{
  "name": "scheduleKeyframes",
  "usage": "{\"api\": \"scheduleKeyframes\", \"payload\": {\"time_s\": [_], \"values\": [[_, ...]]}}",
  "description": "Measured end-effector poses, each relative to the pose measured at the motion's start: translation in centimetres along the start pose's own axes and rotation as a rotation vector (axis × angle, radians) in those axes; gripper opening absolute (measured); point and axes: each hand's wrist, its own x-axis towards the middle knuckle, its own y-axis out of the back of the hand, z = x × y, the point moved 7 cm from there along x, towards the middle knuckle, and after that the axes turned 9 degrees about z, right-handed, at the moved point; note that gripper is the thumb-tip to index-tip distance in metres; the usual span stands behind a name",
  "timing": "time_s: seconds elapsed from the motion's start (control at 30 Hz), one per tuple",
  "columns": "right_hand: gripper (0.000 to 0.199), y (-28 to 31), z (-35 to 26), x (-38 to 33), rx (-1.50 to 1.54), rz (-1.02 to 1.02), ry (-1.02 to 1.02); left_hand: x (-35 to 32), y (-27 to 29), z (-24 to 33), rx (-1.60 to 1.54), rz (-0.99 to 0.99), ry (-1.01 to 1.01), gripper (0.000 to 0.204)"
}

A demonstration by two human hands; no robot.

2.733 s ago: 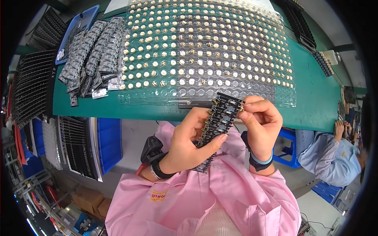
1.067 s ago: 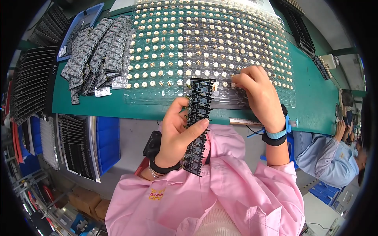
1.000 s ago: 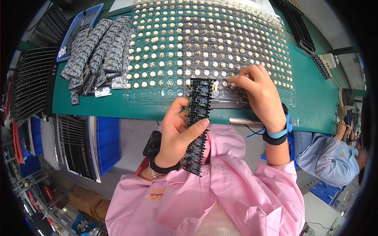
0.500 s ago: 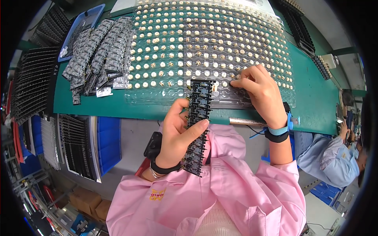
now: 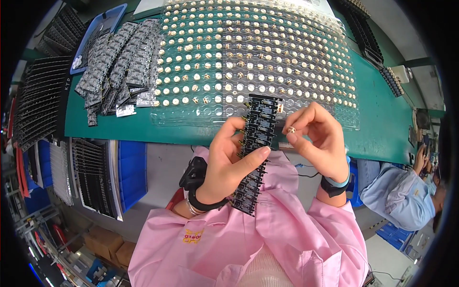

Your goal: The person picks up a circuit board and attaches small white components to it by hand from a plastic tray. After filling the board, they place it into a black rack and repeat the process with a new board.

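My left hand [image 5: 228, 165] grips a long black circuit board panel [image 5: 260, 119] along its sides, thumb on top, its far end over the near edge of the tray. One small whitish part [image 5: 279, 108] sits on the panel's right edge near the far end. Just right of the panel, my right hand [image 5: 319, 138] pinches a small round white-and-gold component [image 5: 291, 129] between thumb and fingertips, apart from the panel. Beyond both hands lies a clear plastic tray [image 5: 181, 119] with rows of similar round components; a few nearest pockets hold none.
A heap of circuit board panels [image 5: 119, 67] lies left of the tray, beside a blue bin [image 5: 122, 10]. Black racks of boards [image 5: 40, 103] stand further left. The green table [image 5: 105, 131] ends just before me. A co-worker in a blue sleeve [image 5: 399, 191] sits at right.
My right hand has come back from the tray toward me, a round component now showing in its fingertips. My left hand has shifted the panel slightly to the right.
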Motion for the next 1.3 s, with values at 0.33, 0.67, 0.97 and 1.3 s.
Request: {"api": "scheduleKeyframes", "payload": {"time_s": [0.33, 0.67, 0.97, 1.3], "values": [[0.017, -0.5, 0.6, -0.4, 0.388, 0.079, -0.178, -0.2, -0.4, -0.1, -0.012, -0.033, -0.029, 0.033], [0.019, -0.8, 1.1, -0.3, 0.537, 0.074, -0.079, -0.4, -1.0, 0.1, 0.04, -0.048, -0.041, 0.033], [0.018, -0.3, 0.6, -0.5, 0.462, 0.181, -0.009, -0.3, -1.1, 0.1, 0.076, -0.054, -0.095, 0.031], [0.015, -0.2, -0.4, -0.5, 0.231, 0.19, 0.106, -0.3, -1.0, 0.1, 0.11, -0.042, -0.117, 0.031]]}}
